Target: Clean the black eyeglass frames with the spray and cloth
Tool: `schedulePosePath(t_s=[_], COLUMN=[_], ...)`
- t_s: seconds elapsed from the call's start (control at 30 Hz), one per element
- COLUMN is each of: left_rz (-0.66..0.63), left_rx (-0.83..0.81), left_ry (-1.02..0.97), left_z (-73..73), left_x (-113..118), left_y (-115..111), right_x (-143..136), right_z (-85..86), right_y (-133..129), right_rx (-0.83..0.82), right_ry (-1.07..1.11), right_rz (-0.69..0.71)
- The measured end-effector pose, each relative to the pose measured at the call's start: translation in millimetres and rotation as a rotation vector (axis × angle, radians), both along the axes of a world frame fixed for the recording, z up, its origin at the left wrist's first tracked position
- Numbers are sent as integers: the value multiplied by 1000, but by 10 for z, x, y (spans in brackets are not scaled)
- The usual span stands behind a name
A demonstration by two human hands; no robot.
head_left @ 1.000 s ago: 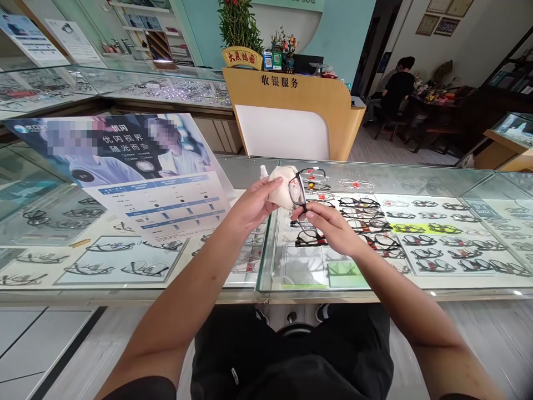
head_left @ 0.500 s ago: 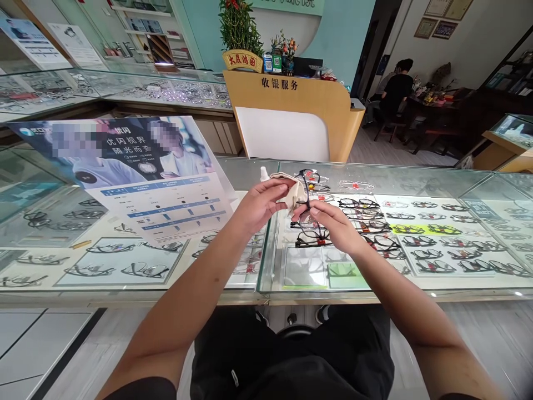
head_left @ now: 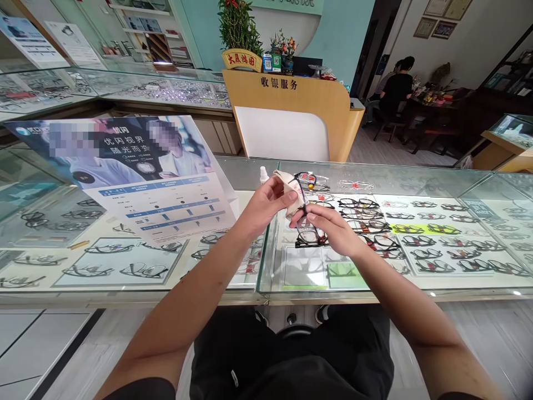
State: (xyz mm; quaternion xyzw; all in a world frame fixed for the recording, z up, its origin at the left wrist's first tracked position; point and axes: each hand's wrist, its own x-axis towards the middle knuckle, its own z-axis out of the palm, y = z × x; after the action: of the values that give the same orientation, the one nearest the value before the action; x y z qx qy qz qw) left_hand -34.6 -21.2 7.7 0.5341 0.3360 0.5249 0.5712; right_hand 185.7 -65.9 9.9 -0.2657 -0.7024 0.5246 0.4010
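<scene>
A pale cloth (head_left: pixel 293 206) is pinched in my left hand (head_left: pixel 267 204), its thumb pressing it against a lens of a pair of dark-framed glasses (head_left: pixel 300 186). My right hand (head_left: pixel 331 225) grips the frame of these glasses near the middle, fingers closed. Both hands are raised over the glass display counter (head_left: pixel 266 297), close together. Behind my left hand stands a small white bottle (head_left: pixel 264 174). The far part of the glasses is partly covered by the cloth.
A printed sign (head_left: pixel 166 194) stands on the counter at the left. Many spectacle frames lie inside the case, with a green card (head_left: pixel 346 273) near its front. Beyond are a wooden cash desk (head_left: pixel 287 91) and a seated person (head_left: pixel 395 91) in black.
My left thumb has moved onto the cloth, which now covers the lens area more closely. The glasses have shifted and tilted slightly to the left.
</scene>
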Motion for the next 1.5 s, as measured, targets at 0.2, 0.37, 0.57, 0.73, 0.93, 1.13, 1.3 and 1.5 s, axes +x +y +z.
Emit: schedulePosePath(t_s=[0.2,0.37,0.57,0.73,0.93,1.13,1.3,1.5], left_rz=[-222,-385,-306,-223,-109,-109,-155,-54], left_rx=[3,-3,-3,55,102,166,257,461], left_ry=[-11,-77,-102,-121,-135,-132,-33,-19], left_z=[12,76,133,102,47,336,843,1068], left_x=[32,76,111,163,174,79,16,181], left_y=[-64,-102,-144,-164,-131,118,394,490], right_x=[-14,-14,-23,-19,-21,40,168,156], right_z=[-7,-66,-5,35,30,406,984,1235], right_y=[21,72,65,25,53,229,411,509], right_rx=[-78,-180,-68,10,44,43,125,216], right_ry=[57,94,52,13,-33,-37,-49,-25], right_rz=[9,28,18,11,4,-64,-128,-59])
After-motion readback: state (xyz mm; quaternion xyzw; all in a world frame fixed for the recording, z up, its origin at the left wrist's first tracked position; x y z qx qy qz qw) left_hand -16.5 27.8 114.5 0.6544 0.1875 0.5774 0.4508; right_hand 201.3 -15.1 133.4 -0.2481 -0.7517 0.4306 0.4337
